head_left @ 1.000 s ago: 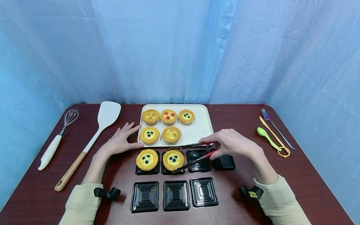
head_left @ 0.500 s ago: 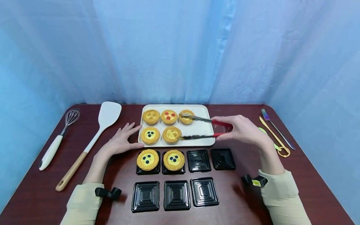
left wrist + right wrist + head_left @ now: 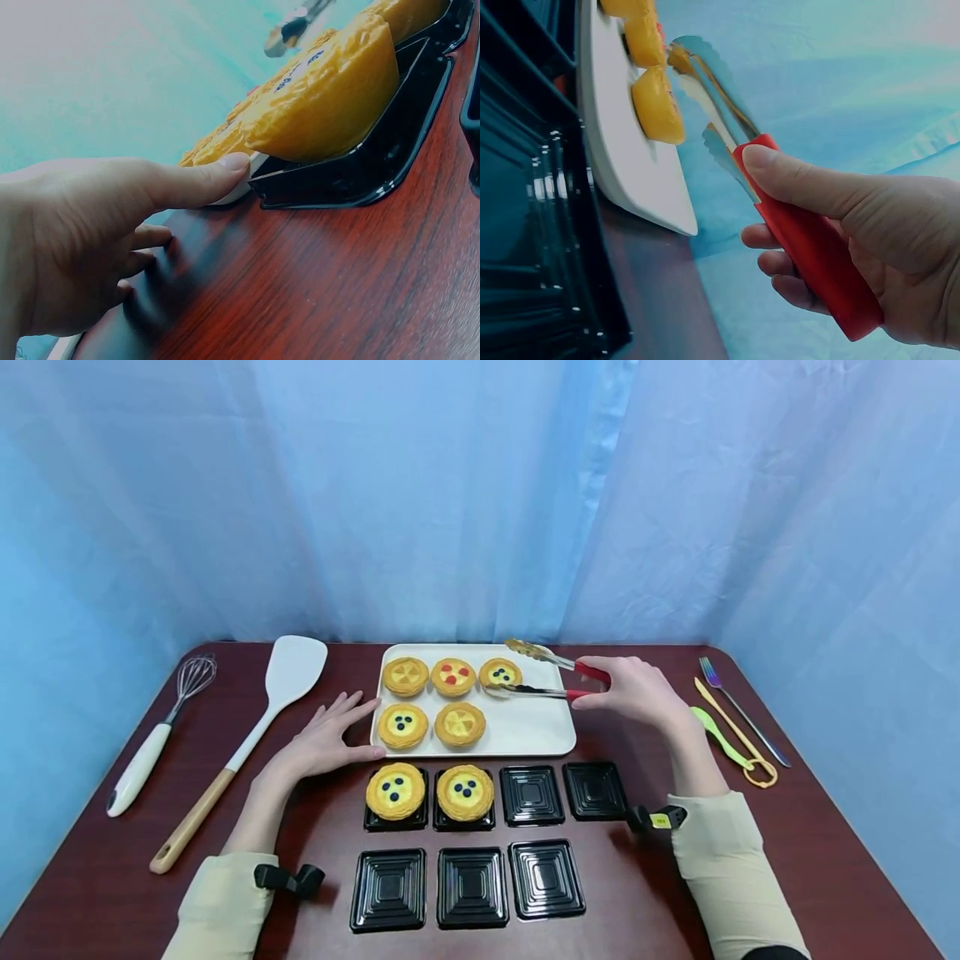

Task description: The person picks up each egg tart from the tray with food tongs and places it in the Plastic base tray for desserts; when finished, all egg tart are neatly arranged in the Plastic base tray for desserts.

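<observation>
My right hand (image 3: 609, 687) grips red-handled metal tongs (image 3: 551, 692). Their open tips straddle the blueberry tart (image 3: 500, 673) at the back right of the white tray (image 3: 540, 727), one arm raised above it. In the right wrist view the right hand (image 3: 840, 225) holds the tongs (image 3: 810, 255) with their tips by a tart (image 3: 658, 105). The tray holds five tarts. My left hand (image 3: 326, 739) lies flat on the table, thumb (image 3: 217, 169) against the tray's front left corner. Two blueberry tarts (image 3: 395, 791) (image 3: 466, 792) sit in black cups in front of the tray.
Empty black cups (image 3: 531, 793) (image 3: 595, 789) continue that row, and three more (image 3: 471, 887) stand nearer me. A whisk (image 3: 161, 727) and a white spatula (image 3: 258, 718) lie at the left. A fork (image 3: 738, 710), yellow knife and green spoon (image 3: 716, 732) lie at the right.
My right hand carried the tongs from the second black cup's tart up and back across the white tray to the back right tart. The left hand stayed put.
</observation>
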The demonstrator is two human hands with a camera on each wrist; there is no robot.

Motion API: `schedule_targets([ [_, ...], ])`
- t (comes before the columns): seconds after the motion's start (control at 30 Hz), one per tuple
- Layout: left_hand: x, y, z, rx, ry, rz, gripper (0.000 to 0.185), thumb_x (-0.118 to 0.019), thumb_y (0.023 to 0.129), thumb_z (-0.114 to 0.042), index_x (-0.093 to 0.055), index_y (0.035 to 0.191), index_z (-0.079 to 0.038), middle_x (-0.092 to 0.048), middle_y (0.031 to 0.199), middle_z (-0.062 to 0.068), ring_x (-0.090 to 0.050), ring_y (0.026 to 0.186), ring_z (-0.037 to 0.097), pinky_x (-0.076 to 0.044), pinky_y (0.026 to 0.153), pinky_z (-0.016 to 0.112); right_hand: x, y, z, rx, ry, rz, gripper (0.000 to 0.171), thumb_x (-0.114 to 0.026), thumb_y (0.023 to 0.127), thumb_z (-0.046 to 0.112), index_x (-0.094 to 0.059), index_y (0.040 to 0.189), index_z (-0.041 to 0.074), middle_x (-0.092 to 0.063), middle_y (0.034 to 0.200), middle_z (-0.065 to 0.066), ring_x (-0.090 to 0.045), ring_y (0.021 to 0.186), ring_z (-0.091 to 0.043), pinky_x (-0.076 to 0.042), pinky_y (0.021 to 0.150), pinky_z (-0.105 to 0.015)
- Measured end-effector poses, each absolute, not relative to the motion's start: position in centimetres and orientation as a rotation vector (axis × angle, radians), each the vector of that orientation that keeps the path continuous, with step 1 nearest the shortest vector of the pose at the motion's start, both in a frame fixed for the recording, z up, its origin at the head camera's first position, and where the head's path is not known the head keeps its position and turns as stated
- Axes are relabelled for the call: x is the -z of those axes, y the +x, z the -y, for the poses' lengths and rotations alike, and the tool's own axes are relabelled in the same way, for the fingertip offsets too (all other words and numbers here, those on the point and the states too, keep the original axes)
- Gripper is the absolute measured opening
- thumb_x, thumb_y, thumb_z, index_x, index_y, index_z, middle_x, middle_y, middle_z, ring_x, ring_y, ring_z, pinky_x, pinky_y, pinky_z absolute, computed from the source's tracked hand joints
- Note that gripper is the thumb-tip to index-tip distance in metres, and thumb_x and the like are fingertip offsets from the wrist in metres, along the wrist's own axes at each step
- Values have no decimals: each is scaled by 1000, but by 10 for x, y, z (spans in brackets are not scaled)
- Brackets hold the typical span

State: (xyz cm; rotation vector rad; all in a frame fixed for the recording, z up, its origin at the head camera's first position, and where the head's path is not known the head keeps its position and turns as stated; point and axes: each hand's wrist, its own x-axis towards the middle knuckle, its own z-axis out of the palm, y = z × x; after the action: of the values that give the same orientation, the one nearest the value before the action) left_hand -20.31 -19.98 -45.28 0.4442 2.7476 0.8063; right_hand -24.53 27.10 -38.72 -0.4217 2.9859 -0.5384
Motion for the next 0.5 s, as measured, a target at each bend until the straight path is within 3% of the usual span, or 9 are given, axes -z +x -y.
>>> schedule_targets([
  [0.5,450,-206,201,-794,452,-2750,93,-75,89,-54,-33,163,-16,-18,170,27,-6,160,47,-3,127,69,398,-248,-263,440,-488,-2995,71,-83,85,46,-60,145,16,-73,130,-12,-69,111,-30,-55,95,-56],
])
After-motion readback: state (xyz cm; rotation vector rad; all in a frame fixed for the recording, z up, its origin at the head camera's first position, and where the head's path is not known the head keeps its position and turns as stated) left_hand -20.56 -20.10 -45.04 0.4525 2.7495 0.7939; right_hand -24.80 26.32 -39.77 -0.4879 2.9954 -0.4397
